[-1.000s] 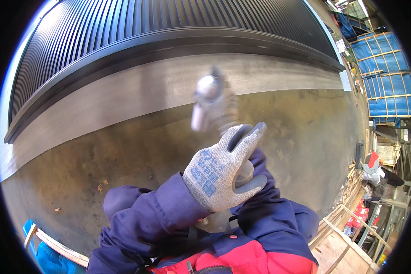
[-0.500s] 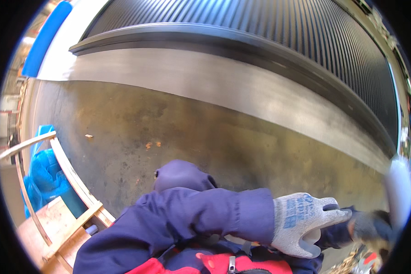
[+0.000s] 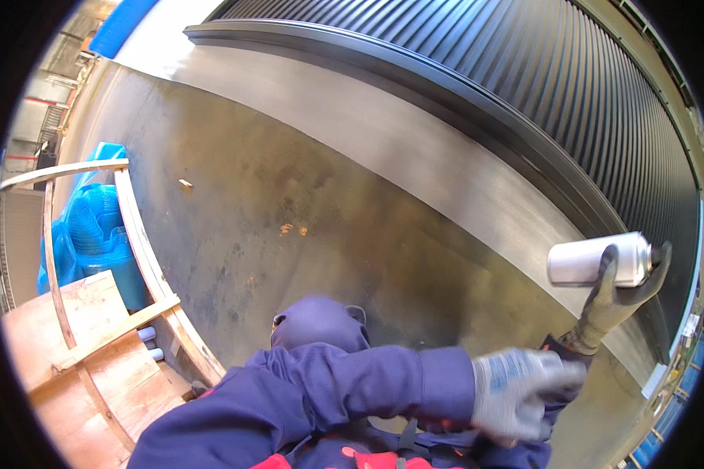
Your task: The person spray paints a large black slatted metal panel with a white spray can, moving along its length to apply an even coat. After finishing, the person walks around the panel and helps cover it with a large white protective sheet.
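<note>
My right hand (image 3: 608, 309), in a grey glove with dark fingers, grips a white spray can (image 3: 590, 260) at the right. The can lies on its side, its top end toward the right, and one finger reaches that end. The nozzle is hidden by the fingers. In front of my body, my left hand (image 3: 524, 395), in a grey knitted glove with blue print, extends to the right beside my right sleeve. It is blurred, but its fingers look stretched out and apart, with nothing visible in them. Beyond the can stands a dark ribbed panel (image 3: 477, 47).
Along the panel's base runs a dark rail (image 3: 414, 66), with a light grey sheet (image 3: 352, 109) on the floor before it. At the left a wooden crate frame (image 3: 145, 234) stands near blue plastic wrapping (image 3: 98, 227). Small scraps (image 3: 293, 230) lie on the floor.
The spray can, blurred at the right edge before, has come left into clear view in my right hand. My left hand has shifted slightly downward, and the whole view has turned.
</note>
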`<state>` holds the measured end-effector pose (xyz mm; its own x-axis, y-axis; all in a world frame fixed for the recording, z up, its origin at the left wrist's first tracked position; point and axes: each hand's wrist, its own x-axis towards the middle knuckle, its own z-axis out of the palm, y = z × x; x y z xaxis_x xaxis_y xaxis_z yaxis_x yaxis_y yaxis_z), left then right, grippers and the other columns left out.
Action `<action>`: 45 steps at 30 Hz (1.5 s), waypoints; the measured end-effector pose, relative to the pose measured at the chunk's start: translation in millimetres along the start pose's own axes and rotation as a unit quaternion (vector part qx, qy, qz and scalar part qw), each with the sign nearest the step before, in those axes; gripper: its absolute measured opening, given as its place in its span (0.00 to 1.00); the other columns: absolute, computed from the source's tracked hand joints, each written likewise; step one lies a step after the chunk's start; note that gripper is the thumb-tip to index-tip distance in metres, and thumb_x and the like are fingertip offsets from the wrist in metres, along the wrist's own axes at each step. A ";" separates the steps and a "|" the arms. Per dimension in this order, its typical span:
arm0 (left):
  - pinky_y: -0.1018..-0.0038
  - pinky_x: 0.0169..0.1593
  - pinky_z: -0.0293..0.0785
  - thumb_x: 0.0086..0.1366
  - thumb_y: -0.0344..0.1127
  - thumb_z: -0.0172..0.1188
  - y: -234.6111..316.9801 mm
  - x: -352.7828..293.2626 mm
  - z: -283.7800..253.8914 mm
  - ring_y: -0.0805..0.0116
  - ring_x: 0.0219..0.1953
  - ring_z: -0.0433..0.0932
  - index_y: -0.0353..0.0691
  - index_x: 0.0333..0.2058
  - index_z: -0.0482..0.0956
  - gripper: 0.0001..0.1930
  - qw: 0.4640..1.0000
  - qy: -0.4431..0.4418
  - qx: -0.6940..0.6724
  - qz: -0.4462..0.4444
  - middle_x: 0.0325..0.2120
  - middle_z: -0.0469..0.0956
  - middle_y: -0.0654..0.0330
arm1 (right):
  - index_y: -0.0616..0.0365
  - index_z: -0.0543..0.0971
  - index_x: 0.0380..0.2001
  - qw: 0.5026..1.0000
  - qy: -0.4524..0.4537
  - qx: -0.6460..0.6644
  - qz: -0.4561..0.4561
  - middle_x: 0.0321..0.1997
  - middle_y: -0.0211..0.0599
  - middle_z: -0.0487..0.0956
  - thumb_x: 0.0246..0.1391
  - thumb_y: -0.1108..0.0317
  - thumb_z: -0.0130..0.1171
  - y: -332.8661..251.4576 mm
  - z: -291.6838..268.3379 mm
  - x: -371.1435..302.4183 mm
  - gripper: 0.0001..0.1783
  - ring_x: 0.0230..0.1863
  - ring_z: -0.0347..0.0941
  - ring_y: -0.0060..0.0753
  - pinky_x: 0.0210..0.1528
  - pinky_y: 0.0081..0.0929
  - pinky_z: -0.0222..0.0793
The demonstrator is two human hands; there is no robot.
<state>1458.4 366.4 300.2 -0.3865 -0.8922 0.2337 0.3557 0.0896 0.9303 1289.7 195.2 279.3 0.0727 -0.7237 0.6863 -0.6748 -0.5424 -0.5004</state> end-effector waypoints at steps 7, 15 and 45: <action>0.68 0.56 0.80 0.66 0.42 0.72 -2.7 -1.2 -13.9 0.64 0.53 0.84 0.41 0.71 0.69 0.37 0.933 0.065 0.045 -0.352 0.56 0.82 0.50 | 0.66 0.69 0.69 0.980 -0.185 0.077 -0.007 0.61 0.49 0.79 0.70 0.62 0.63 -49.1 -174.7 137.7 0.31 0.59 0.79 0.44 0.61 0.40 0.79; 0.66 0.61 0.78 0.68 0.39 0.70 148.0 -111.3 -2.2 0.64 0.58 0.82 0.40 0.71 0.70 0.35 0.889 0.056 -0.019 -0.454 0.57 0.81 0.50 | 0.61 0.60 0.75 0.908 -0.065 0.042 0.413 0.72 0.45 0.67 0.52 0.75 0.77 -160.9 -80.0 85.3 0.51 0.70 0.66 0.39 0.73 0.37 0.62; 0.69 0.60 0.76 0.65 0.35 0.70 297.6 -223.1 -450.0 0.64 0.54 0.83 0.35 0.70 0.68 0.36 0.909 -0.163 0.156 -0.351 0.57 0.81 0.51 | 0.62 0.62 0.74 0.828 0.049 -0.060 0.556 0.68 0.48 0.73 0.46 0.69 0.81 -453.7 237.4 -116.4 0.54 0.66 0.72 0.43 0.70 0.37 0.68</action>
<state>2033.4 392.9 397.7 -0.6744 -0.6046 -0.4238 -0.3145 -0.2842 0.9057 1761.8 424.2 301.2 -0.6982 -0.7057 -0.1201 -0.3537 0.4859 -0.7992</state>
